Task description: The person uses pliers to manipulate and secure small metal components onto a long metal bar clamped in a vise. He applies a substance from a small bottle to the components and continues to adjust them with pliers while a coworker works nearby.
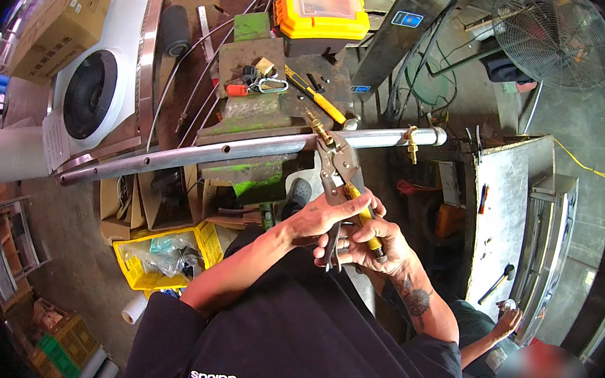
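Observation:
A pair of locking pliers [340, 165] is in both my hands, with one bare metal handle and one yellow one. My left hand [316, 217] wraps round the upper handles. Lower down, my right hand [386, 245] is closed round the yellow handle [364, 214]. The plier jaws reach a brass fitting [317, 126] at the long metal pipe [255, 148]; whether they are clamped tight I cannot tell. Another brass fitting [412, 144] sticks out near the pipe's right end. Several holes show along the pipe, which lies across a worn green vise [245, 176].
On the bench are a yellow utility knife [316, 95], keys with a carabiner [272, 85] and an orange-yellow toolbox [318, 8]. A yellow crate [136, 266] stands at lower left. At right are a white-topped cabinet [501, 201], a fan [554, 40] and a crouching person [480, 345].

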{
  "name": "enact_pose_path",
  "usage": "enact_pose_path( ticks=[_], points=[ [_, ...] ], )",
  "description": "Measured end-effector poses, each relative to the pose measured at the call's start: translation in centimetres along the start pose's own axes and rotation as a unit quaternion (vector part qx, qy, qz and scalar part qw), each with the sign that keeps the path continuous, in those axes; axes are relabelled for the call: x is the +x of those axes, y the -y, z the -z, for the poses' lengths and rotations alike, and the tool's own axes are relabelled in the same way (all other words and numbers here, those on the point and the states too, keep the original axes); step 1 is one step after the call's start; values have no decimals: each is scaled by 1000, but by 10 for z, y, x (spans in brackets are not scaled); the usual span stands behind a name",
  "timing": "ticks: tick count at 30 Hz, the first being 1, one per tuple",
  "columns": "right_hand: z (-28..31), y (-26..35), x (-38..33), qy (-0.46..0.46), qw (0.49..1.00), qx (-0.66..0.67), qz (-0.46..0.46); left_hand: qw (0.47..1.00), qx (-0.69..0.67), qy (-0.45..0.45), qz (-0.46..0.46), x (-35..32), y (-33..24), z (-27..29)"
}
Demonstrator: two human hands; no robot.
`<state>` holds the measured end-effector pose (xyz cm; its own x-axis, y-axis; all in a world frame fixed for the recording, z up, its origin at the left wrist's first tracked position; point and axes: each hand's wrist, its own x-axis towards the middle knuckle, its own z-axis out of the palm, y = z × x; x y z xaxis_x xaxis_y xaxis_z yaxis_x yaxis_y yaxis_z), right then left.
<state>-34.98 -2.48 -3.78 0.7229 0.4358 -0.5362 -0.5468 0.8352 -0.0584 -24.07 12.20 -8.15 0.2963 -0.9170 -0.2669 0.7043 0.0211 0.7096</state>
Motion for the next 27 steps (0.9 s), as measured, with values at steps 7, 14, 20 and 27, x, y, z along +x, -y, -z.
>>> enact_pose_path(
  ticks=[7,14,20,27],
  points=[
    [-2,-7,2,-3,1000,-4,23,996,-26,0,89,-12,-35,-9],
    [-12,-18,11,-23,997,-34,71,989,-60,-32,135,-11,-39,-8],
    [-10,-36,21,-19,996,-19,86,985,-58,-53,153,-17,-47,-8],
    [-34,-76,52,-32,985,6,172,976,17,5,219,-29,-63,25]
  ],
)
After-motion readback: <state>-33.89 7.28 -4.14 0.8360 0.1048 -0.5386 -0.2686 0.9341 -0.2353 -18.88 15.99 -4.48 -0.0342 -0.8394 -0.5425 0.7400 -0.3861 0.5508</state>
